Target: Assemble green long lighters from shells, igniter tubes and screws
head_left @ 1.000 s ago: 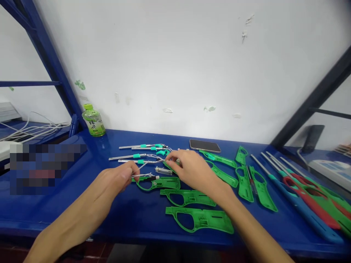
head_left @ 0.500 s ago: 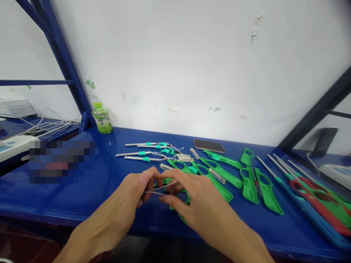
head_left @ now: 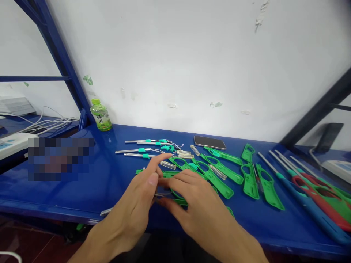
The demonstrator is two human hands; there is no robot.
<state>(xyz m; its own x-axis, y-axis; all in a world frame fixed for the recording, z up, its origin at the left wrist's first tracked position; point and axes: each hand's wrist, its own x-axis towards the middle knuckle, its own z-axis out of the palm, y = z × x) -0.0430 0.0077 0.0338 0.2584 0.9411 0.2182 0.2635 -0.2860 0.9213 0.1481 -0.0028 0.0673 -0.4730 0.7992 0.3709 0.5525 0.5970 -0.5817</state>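
My left hand (head_left: pixel 138 202) is closed around a lighter's metal tube, largely hidden by the palm; its tip, the metal tube end (head_left: pixel 106 212), sticks out left of the wrist. Its index finger points up and away. Between the hands runs a thin pale wire (head_left: pixel 162 194), which my right hand (head_left: pixel 199 199) pinches between thumb and fingers. Just beyond lie green lighter handle shells (head_left: pixel 216 180), clear fuel tanks (head_left: pixel 168 165), and several lighter tubes with teal collars (head_left: pixel 137 150) and loose wires.
Assembled long lighters (head_left: pixel 309 197) in blue, red and green lie at the right. A phone (head_left: pixel 210 142) rests near the wall. A green drink bottle (head_left: pixel 101 115) stands back left. Blue frame posts (head_left: pixel 61 54) bound the blue table (head_left: pixel 109 190).
Both hands have turned and drawn closer together. The left index finger has lifted, and the tube end now shows beside the left wrist. The view has tilted slightly.
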